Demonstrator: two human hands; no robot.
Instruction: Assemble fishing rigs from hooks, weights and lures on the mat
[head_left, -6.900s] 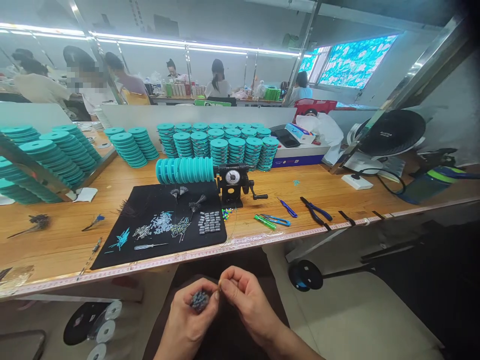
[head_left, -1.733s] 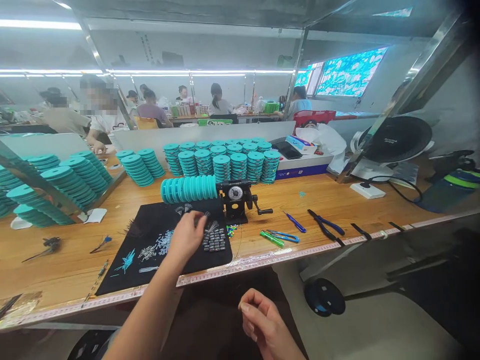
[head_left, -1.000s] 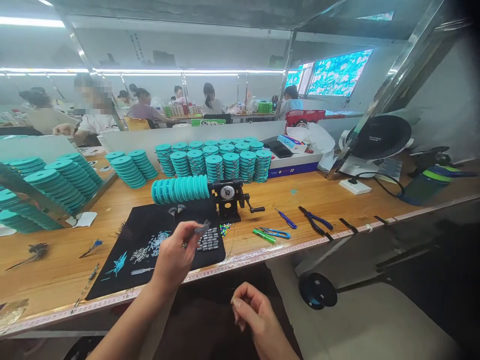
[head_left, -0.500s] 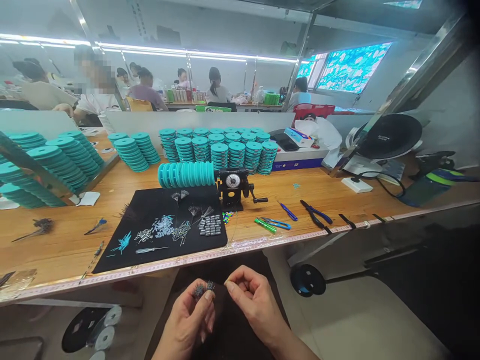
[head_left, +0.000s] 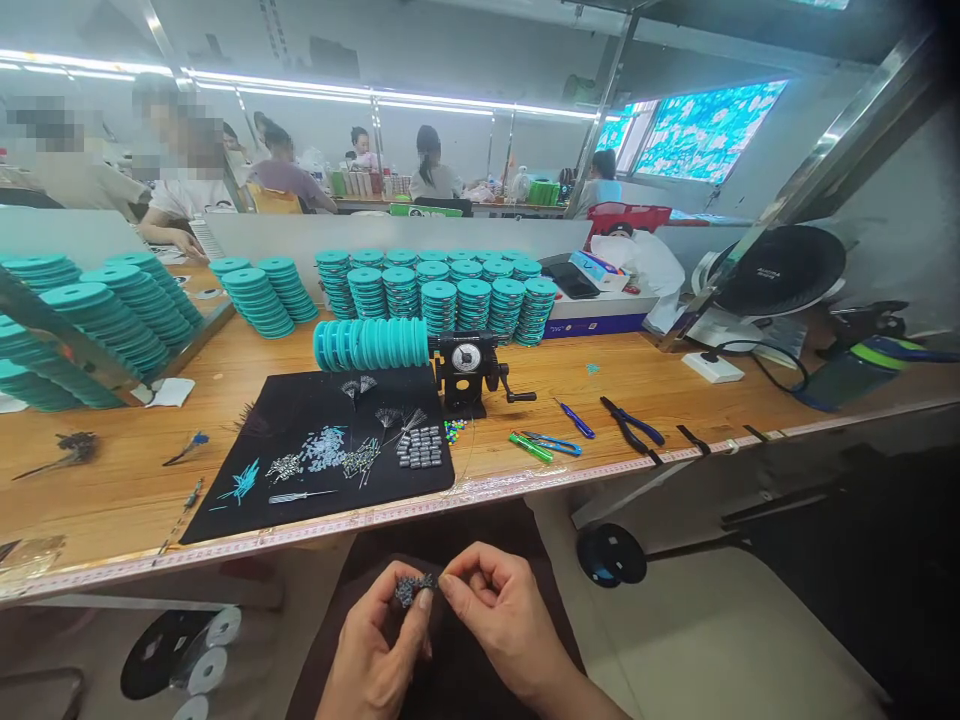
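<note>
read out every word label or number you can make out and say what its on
Nothing can be quoted; all of it is too small or blurred.
Counter dial on the winder: numbers too small.
Black fan: printed word, blurred.
Tape measure along the bench edge: marks too small.
Blue box: white print, too small.

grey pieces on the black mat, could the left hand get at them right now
Probably yes. The left hand sits below the table edge, holding a small dark bundle with the right hand; once freed, nothing stands between it and the grey pieces on the black mat.
</note>
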